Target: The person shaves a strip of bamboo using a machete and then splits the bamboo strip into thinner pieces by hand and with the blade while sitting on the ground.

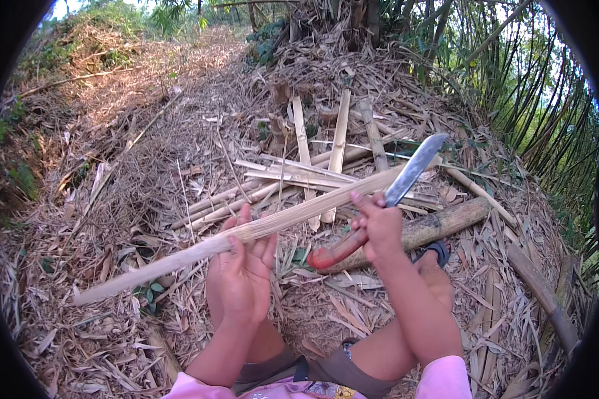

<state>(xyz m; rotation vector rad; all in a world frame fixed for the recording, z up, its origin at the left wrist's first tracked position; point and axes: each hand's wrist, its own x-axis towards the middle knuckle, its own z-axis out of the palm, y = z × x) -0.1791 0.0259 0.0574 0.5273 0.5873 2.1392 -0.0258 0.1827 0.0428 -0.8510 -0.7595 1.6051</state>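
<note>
Honestly, what worries me is how near that blade sits to bare skin. Starting from the left: the long bamboo strip (246, 233) runs from a tapered tip low at the left, up across the middle, toward the pile of split bamboo slats (299, 174) on the ground beyond. The left hand (241, 269) grips it about midway, palm up, fingers curled over the top of the strip and thumb underneath, forearm rising from the lower edge over the bent knee. If the strip twists or springs under pressure, I judge those fingers could slide along a splintery edge and get cut by the bamboo itself.

Further right, the right hand (378, 229) is clenched around the reddish wooden handle of a heavy knife (406, 179), wrist cocked, the grey blade pointing up and away to the right, its edge meeting the strip just past the knuckles. A glancing stroke there could, I think, skid off the hard skin and run down toward the left hand, or swing on toward the sandalled foot (432, 256) that rests against the thick bamboo log (446, 223). Dry leaf litter (113, 199) everywhere makes uncertain footing too.
</note>
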